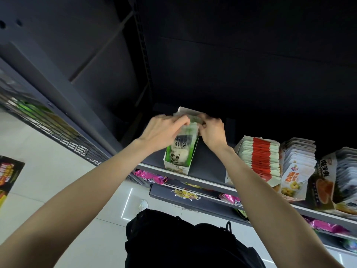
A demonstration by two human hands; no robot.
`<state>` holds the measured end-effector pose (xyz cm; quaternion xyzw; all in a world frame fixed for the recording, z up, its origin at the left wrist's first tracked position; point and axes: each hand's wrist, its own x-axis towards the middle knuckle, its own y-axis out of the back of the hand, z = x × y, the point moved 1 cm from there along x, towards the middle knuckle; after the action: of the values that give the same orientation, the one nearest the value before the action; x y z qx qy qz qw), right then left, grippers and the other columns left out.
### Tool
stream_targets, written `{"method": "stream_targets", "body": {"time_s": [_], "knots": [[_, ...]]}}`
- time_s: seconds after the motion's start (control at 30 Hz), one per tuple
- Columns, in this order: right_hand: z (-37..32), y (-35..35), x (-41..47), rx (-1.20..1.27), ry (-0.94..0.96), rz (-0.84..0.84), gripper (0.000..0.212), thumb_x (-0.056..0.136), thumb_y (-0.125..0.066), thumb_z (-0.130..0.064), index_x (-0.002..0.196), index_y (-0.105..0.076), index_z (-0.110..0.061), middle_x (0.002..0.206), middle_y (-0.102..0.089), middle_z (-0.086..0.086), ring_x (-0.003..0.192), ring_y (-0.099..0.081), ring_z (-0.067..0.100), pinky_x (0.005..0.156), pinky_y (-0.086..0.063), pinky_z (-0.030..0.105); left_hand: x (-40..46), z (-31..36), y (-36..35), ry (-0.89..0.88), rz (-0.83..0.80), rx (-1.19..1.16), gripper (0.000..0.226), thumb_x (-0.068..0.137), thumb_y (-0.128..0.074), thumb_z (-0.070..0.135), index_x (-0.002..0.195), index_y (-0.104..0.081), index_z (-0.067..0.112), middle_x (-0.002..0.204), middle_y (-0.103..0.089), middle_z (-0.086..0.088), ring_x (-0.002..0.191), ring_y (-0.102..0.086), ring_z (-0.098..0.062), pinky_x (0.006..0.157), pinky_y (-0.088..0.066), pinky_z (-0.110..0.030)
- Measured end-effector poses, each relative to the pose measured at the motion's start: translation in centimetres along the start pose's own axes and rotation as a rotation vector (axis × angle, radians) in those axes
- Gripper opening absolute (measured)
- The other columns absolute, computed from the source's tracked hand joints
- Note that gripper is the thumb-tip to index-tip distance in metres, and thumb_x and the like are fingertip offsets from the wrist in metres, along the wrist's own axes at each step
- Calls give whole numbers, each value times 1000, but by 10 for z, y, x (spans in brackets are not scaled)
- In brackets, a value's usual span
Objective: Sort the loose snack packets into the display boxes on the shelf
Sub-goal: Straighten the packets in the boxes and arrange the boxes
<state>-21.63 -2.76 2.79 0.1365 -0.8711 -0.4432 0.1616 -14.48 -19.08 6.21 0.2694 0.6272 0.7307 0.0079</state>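
Both your hands are tucking packets into the panda display box.

Nearest you, the shelf (212,185) edge carries the panda display box (180,155). Above its far end, your left hand (162,132) and right hand (211,132) pinch pale green snack packets (190,120), blurred and soft-looking. Press unevenly and the light box could tip off the edge, or packets could crumple against those already filed inside.

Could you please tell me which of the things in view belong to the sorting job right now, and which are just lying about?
In the job:
- green panda display box
- pale green packets, blurred, at its top
- left hand and right hand, both on the packets

Lying about:
- red-and-white packet box
- grey packet box
- pink packets on the lower shelf
- dark box on the floor
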Motion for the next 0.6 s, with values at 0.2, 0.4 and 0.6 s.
{"method": "stream_targets", "body": {"time_s": [0.2, 0.4, 0.6], "knots": [[-1, 6, 5, 489, -286, 2, 29, 89, -52, -4, 113, -60, -16, 100, -68, 4, 78, -68, 20, 78, -56, 33, -14, -15, -17, 204, -81, -25, 87, 70, -77, 18, 145, -32, 21, 138, -44, -12, 122, -45, -31, 96, -43, -46], [7, 10, -28, 293, -159, 170, 34, 89, -55, -2, 122, -59, -10, 117, -56, 7, 80, -57, 3, 76, -52, 21, -40, -6, -38, 696, -74, -474, 80, 86, -67, 29, 149, -19, 16, 151, -29, -7, 134, -38, -21, 103, -40, -39], [3, -11, -36, 35, -5, 75, 35, 90, -57, -9, 125, -57, -6, 125, -55, 12, 111, -51, 31, 98, -40, 36, -20, 10, -43, 706, -134, -626, 78, 88, -65, 22, 150, -18, 14, 155, -25, -2, 140, -26, -16, 109, -26, -27]]}}
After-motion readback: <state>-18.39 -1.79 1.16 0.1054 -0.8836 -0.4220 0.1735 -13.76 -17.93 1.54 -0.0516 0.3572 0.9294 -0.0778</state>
